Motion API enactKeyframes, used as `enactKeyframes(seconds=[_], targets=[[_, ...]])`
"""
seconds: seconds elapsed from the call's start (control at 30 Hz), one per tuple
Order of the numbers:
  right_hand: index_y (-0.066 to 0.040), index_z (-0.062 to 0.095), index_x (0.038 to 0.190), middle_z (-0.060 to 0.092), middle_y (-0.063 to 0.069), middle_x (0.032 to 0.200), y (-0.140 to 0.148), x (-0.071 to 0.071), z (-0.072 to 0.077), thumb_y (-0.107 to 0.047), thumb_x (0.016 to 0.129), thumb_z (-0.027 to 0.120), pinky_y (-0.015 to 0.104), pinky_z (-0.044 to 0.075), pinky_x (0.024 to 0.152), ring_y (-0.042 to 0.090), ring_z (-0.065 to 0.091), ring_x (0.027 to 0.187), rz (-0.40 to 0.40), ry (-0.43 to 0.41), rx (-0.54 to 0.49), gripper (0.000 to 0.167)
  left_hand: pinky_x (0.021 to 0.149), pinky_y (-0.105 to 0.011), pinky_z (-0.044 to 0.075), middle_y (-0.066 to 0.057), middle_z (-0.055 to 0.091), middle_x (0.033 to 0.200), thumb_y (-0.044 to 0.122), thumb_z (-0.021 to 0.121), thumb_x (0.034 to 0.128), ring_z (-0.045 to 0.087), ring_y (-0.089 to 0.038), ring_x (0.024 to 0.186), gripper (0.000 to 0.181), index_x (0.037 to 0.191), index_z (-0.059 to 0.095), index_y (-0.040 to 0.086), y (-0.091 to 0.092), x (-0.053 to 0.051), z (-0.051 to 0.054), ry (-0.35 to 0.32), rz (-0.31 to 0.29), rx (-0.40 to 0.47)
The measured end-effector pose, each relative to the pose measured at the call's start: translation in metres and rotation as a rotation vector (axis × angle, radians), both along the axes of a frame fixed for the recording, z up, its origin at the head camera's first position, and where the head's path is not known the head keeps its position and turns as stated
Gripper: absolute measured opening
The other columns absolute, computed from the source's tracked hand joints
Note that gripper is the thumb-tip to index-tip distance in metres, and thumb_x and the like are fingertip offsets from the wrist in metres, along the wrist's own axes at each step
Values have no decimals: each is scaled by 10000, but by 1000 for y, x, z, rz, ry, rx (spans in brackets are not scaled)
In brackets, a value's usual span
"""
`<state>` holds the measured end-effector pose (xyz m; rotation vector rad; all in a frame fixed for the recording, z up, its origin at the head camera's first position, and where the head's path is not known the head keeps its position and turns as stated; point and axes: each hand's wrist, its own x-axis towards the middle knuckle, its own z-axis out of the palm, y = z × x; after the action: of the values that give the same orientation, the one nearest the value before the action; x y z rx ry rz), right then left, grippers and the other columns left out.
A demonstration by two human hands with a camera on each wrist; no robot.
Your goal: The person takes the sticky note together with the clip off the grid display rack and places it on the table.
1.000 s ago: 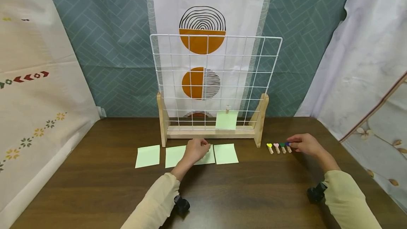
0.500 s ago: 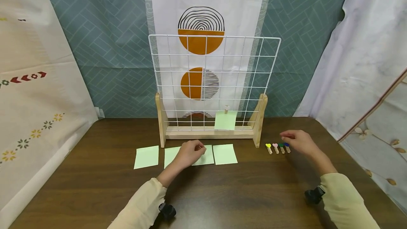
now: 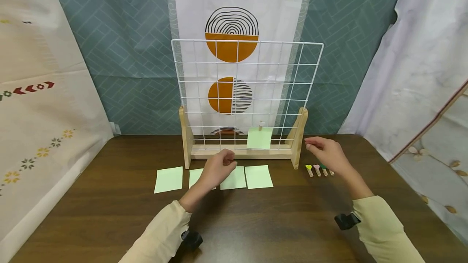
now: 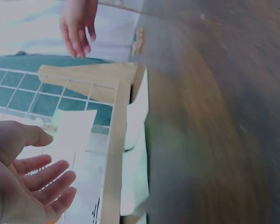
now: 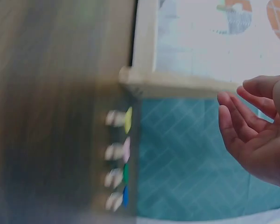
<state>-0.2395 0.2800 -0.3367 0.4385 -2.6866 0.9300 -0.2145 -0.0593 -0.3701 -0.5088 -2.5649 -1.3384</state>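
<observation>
My left hand [image 3: 215, 169] hovers over a row of several pale green paper notes [image 3: 258, 177] and partly covers one. Its fingers are loosely bent, with nothing between thumb and fingertips in the left wrist view. My right hand [image 3: 329, 154] is in the air just right of the grid stand, fingers relaxed and holding nothing. Below it lie mini clothespins with heart tops: yellow [image 3: 309, 170], pink [image 3: 317, 170], green [image 3: 323, 169] and blue [image 5: 125, 196]. The right hand hides most of the blue one in the head view. Another green note [image 3: 259, 139] hangs from the grid by a small clothespin [image 3: 261, 126].
A white wire grid [image 3: 237, 63] stands upright in a wooden base [image 3: 241, 154] near the back of the brown table [image 3: 263, 222]. Behind it hang a teal cloth [image 3: 139, 52] and a patterned white panel [image 3: 270, 19]. Light curtains flank both sides.
My right hand has risen from the clothespins and moved left toward the stand, leaving them on the table. My left hand has lifted off the notes and shifted slightly left.
</observation>
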Motion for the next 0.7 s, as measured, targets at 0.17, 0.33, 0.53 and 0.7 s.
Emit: enactKeyframes(seconds=[0.17, 0.33, 0.53, 0.7], targets=[[62, 625, 1205, 656, 215, 1141, -25, -8, 6, -84, 963, 589, 507, 495, 844, 384, 618, 1043, 34, 17, -62, 285, 818, -454, 511, -209, 650, 1114, 64, 615, 888, 635, -349, 999, 354, 1218, 561, -51, 13, -9, 5, -26, 26, 89], [56, 628, 1207, 658, 210, 1140, -45, -16, 11, -77, 966, 577, 501, 495, 840, 378, 613, 1039, 56, 20, -96, 280, 814, -441, 510, -182, 642, 1131, 65, 584, 915, 605, -345, 1050, 338, 1231, 547, -48, 24, -21, 10, -65, 57, 166], [32, 641, 1200, 665, 191, 1129, -68, -25, 19, -91, 968, 568, 479, 499, 820, 350, 612, 1024, 61, 7, -125, 273, 833, -412, 506, -170, 626, 1148, 71, 569, 942, 579, -324, 1089, 326, 1240, 550, -58, 32, -35, 12, -106, 71, 243], [30, 636, 1211, 663, 183, 1146, -83, -31, 24, -103, 966, 574, 479, 482, 836, 351, 596, 1076, 80, 21, -126, 286, 862, -415, 497, -181, 615, 1180, 71, 566, 946, 581, -315, 1098, 335, 1251, 556, -67, 38, -47, 13, -118, 86, 262]])
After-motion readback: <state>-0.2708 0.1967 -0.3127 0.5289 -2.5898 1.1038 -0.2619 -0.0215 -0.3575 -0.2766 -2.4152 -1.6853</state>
